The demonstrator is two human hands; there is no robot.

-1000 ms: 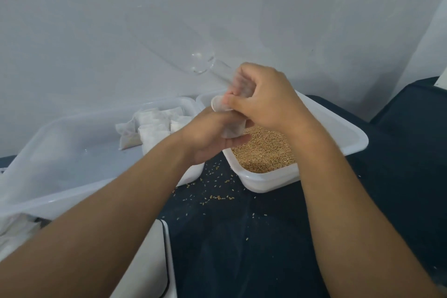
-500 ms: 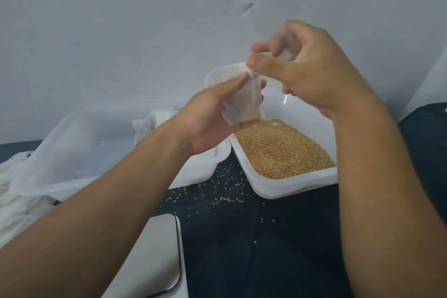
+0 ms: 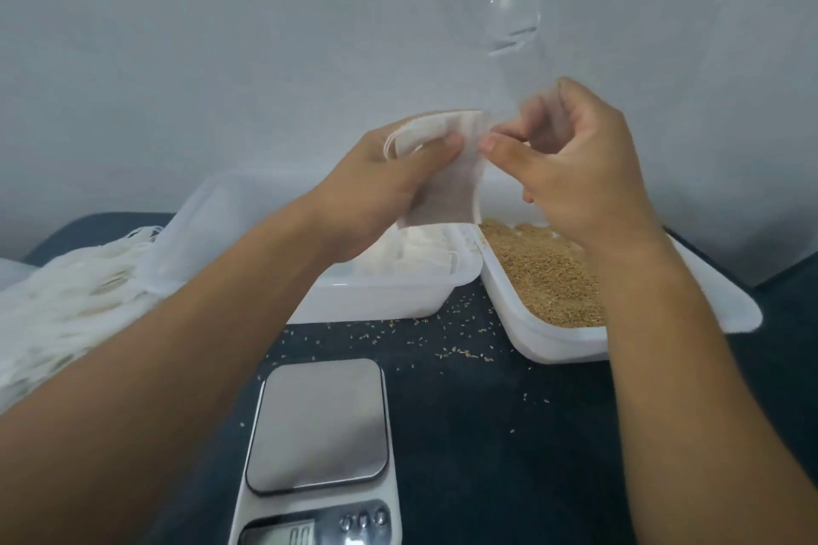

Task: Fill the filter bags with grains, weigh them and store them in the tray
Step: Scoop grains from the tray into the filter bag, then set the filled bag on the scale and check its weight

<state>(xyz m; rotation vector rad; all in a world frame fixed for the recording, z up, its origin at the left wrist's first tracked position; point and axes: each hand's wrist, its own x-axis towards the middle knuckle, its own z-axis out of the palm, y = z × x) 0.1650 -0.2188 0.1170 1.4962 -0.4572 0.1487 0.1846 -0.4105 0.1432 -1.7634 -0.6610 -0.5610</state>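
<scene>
My left hand (image 3: 376, 190) holds a white filter bag (image 3: 442, 186) up in front of me, thumb across its upper part. My right hand (image 3: 584, 173) is curled round the handle of a clear plastic scoop (image 3: 513, 22), which points up against the wall. Its thumb and forefinger meet at the bag's right rim. Below the hands, a white tray (image 3: 553, 350) holds brown grains (image 3: 544, 270). To its left stands a second white tray (image 3: 376, 301) with filled bags (image 3: 416, 254) inside. Whether the held bag has grain in it cannot be seen.
A digital scale (image 3: 318, 425) with a bare steel platform sits near me on the dark cloth. Loose grains (image 3: 456, 352) are scattered between the scale and the trays. A heap of white filter bags (image 3: 66, 296) lies at the far left.
The scoop has swung from pointing up-left to pointing straight up. The bag's round open mouth has flattened, and my right fingers have come to its rim. The view has tilted down, showing the scale.
</scene>
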